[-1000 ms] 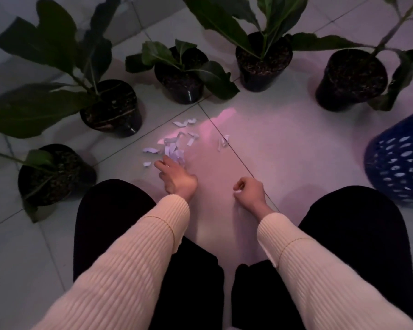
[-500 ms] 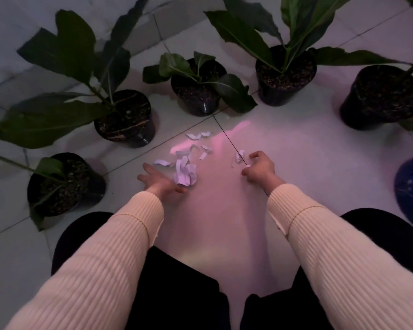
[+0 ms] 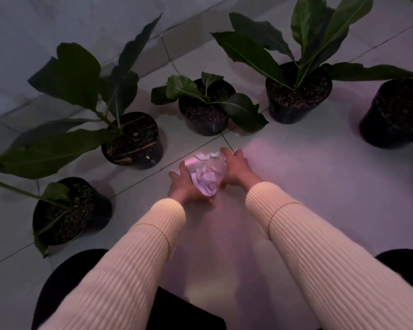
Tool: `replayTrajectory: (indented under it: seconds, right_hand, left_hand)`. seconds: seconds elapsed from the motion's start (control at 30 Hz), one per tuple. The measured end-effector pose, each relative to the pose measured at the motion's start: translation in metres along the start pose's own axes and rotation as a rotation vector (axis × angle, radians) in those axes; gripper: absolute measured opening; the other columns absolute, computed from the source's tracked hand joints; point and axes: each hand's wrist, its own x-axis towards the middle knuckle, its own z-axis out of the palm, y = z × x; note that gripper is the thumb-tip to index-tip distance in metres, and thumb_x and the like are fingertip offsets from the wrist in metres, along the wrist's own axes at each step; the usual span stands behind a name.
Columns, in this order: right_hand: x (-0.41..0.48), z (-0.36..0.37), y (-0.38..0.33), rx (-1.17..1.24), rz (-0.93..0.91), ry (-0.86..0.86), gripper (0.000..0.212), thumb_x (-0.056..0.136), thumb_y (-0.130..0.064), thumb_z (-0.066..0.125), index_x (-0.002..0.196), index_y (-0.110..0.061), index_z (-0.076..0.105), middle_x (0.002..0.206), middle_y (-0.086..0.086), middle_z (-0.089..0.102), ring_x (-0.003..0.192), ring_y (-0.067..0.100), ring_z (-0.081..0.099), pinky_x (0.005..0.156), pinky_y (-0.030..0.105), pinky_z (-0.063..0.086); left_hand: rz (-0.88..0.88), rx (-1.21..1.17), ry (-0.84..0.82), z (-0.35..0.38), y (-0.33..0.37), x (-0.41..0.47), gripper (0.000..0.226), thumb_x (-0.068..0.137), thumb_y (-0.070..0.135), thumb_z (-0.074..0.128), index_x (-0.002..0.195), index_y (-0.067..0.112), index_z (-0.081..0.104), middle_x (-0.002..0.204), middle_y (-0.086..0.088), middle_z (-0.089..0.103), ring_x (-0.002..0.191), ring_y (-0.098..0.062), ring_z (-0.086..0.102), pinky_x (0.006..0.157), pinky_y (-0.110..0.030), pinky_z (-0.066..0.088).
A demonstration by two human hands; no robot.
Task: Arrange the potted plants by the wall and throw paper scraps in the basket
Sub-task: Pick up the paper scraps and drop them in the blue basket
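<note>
A heap of white paper scraps [image 3: 206, 173] lies on the pale tiled floor, pressed together between my two hands. My left hand [image 3: 183, 184] cups the heap from the left with fingers spread. My right hand [image 3: 236, 169] cups it from the right. Several potted plants in black pots stand in an arc beyond the scraps: one at the near left [image 3: 69, 210], one with big leaves [image 3: 132, 139], a small one in the middle [image 3: 205, 110], a tall one [image 3: 298, 91], and one at the right edge [image 3: 396, 113]. The basket is out of view.
A grey wall [image 3: 57, 32] runs behind the plants at the upper left. My dark-clothed knees [image 3: 65, 282] frame the bottom of the view. Bare tiled floor [image 3: 308, 163] lies to the right of my hands.
Both hands swept inward and forward, gathering the scattered scraps into one heap between them. The view moved closer to the plants, and the blue basket left the frame.
</note>
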Motion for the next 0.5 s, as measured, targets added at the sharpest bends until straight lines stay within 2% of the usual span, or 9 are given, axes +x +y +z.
replayTrajectory:
  seconds: [0.17,0.23,0.33,0.4,0.5]
  right_hand:
    - [0.02,0.005,-0.014,-0.183,-0.072,-0.04,0.107,0.068,-0.016,0.082,0.15,-0.035,0.017,0.151,0.015,0.019,0.134,0.041,0.033,0.106,0.048,0.042]
    - [0.02,0.009,-0.014,-0.227,-0.116,-0.034,0.1,0.07,-0.02,0.081,0.15,-0.033,0.022,0.149,0.013,0.023,0.133,0.04,0.034,0.107,0.046,0.041]
    - [0.014,0.015,-0.014,-0.206,-0.154,-0.056,0.09,0.072,-0.02,0.081,0.148,-0.029,0.033,0.146,0.01,0.027,0.13,0.036,0.036,0.107,0.047,0.041]
    - [0.012,0.021,-0.013,-0.183,-0.161,-0.069,0.091,0.067,-0.019,0.084,0.145,-0.028,0.038,0.143,0.008,0.029,0.127,0.035,0.038,0.106,0.046,0.042]
    - [0.01,0.028,-0.012,-0.14,-0.173,-0.06,0.083,0.069,-0.019,0.083,0.142,-0.025,0.043,0.136,0.008,0.033,0.121,0.033,0.043,0.104,0.042,0.044]
  left_hand:
    - [0.05,0.002,0.042,0.002,0.007,0.009,0.13,0.05,0.043,0.088,0.148,0.026,0.004,0.151,-0.015,0.011,0.135,-0.03,0.038,0.108,-0.034,0.036]
    - [0.079,0.002,0.039,0.003,0.009,0.01,0.13,0.05,0.036,0.089,0.148,0.027,0.005,0.151,-0.015,0.011,0.135,-0.033,0.038,0.11,-0.036,0.037]
    - [0.073,-0.011,-0.004,0.003,0.014,0.012,0.137,0.05,0.024,0.091,0.149,0.031,-0.003,0.157,-0.015,0.003,0.139,-0.037,0.031,0.11,-0.044,0.036]
    - [0.108,0.084,-0.031,0.004,0.016,0.018,0.138,0.05,0.027,0.091,0.149,0.031,-0.005,0.159,-0.013,0.006,0.141,-0.036,0.025,0.113,-0.042,0.031]
    - [0.143,0.085,-0.019,0.006,0.019,0.019,0.109,0.059,0.027,0.086,0.147,0.021,0.022,0.15,-0.015,0.026,0.135,-0.034,0.035,0.11,-0.039,0.034]
